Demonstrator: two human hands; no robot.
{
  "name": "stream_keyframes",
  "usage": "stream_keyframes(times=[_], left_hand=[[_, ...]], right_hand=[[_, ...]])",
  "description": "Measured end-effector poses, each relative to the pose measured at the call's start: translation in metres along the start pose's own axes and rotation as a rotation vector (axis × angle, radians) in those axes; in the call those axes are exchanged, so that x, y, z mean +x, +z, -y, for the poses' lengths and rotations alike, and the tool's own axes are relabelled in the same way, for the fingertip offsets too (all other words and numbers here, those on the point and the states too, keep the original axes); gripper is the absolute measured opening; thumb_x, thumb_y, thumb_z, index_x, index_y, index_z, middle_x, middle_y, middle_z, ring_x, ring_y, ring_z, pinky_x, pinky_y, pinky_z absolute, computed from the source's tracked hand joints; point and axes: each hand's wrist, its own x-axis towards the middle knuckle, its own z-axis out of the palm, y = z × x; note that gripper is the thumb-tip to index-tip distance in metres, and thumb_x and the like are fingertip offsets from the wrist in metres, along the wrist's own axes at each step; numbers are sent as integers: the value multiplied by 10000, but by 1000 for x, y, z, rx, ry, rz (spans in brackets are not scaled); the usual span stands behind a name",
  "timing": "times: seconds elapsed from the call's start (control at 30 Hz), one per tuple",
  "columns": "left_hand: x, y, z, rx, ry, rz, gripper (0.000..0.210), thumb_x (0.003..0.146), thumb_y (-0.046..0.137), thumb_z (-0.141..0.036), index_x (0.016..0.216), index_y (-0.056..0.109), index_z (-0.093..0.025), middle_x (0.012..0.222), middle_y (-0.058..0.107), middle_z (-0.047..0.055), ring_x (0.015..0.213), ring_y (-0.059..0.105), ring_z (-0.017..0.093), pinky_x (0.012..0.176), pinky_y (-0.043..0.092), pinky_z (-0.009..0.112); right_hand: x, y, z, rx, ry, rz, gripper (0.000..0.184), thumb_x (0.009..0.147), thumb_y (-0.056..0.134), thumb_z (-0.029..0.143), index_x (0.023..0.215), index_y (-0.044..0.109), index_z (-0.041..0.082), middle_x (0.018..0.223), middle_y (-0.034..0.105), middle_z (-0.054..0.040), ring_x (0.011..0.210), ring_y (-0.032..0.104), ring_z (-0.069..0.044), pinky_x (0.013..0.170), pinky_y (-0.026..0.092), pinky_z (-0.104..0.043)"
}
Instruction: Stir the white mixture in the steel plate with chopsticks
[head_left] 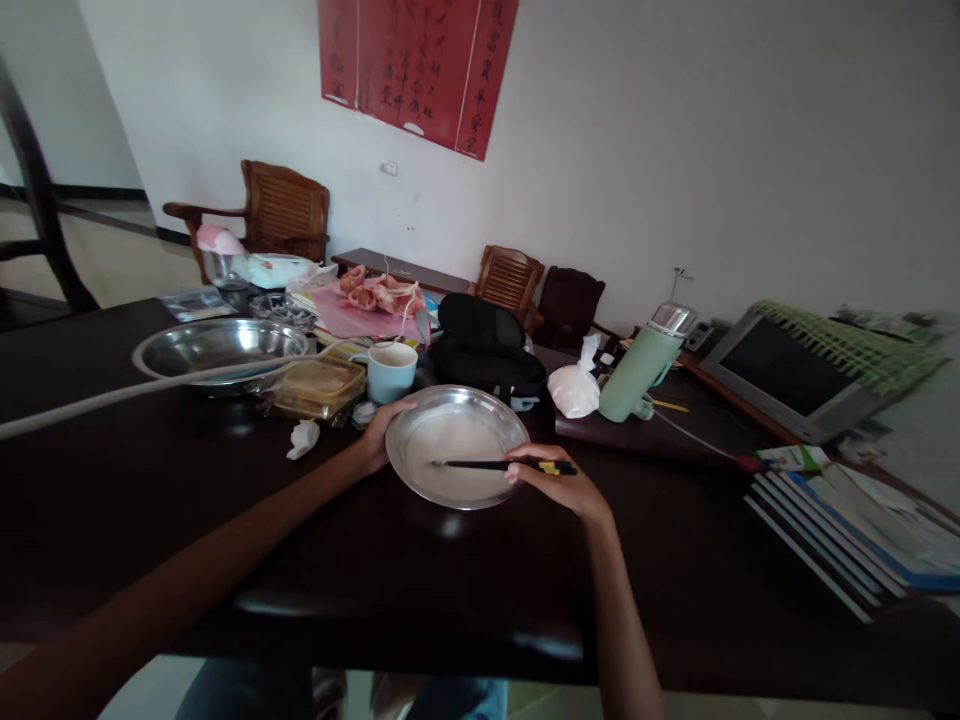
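Observation:
A shallow round metal plate point(397, 470) stands on the dark table, holding a smooth whitish layer point(454, 435); I cannot tell whether it is liquid or powder. My left hand point(379, 432) grips the plate's left rim, thumb on top and fingers mostly hidden. Closed around black chopsticks point(476, 465) with gold-marked ends is my right hand point(559, 483), over the plate's right edge. The chopstick tips reach left into the whitish layer and lie close together.
Behind the plate are a light blue mug point(391, 375), an open black case point(487, 365) and a knotted white bag point(576, 385). A green thermos point(643, 370) stands right. Leftward lie a crumpled tissue point(303, 438), packaged food point(315, 388) and a metal basin point(150, 358). Notebooks point(825, 540) are stacked far right.

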Motion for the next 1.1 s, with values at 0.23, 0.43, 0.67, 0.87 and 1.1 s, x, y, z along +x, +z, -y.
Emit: stream_keyframes(times=[0.23, 0.43, 0.67, 0.87, 1.1], left_hand=[[6, -5, 3, 35, -4, -10, 152, 885, 612, -195, 798, 733, -169, 636, 731, 39, 562, 668, 203, 608, 524, 263], [10, -6, 4, 17, -5, -15, 125, 855, 639, -197, 825, 757, -165, 642, 743, 30, 582, 670, 206, 620, 536, 259], [12, -8, 5, 23, -1, -28, 71, 845, 672, -191, 813, 728, -163, 635, 735, 36, 562, 658, 197, 589, 524, 255], [4, -3, 2, 37, 20, 4, 232, 934, 574, -183, 776, 741, -148, 625, 720, 34, 544, 652, 188, 590, 502, 252], [7, -6, 3, 43, -7, -19, 158, 905, 628, -201, 783, 719, -160, 612, 721, 30, 547, 646, 188, 593, 523, 252]], right_hand=[[-8, -28, -8, 5, 52, -119, 409, 868, 756, 632, 834, 772, 225, 728, 782, -25, 688, 753, -221, 733, 610, -365], [3, 3, -1, 69, 28, -23, 333, 834, 812, 551, 799, 715, 234, 717, 739, 7, 724, 752, -214, 741, 607, -348], [-5, -23, -8, -28, 11, -202, 391, 871, 752, 593, 731, 643, 246, 670, 692, 15, 660, 702, -197, 681, 565, -329], [3, 1, -4, 18, 0, -36, 326, 888, 744, 569, 848, 711, 247, 718, 726, 8, 715, 736, -211, 721, 579, -338], [0, -15, -13, -74, 1, -220, 326, 905, 701, 554, 814, 722, 242, 711, 742, -6, 708, 740, -226, 724, 574, -350]])
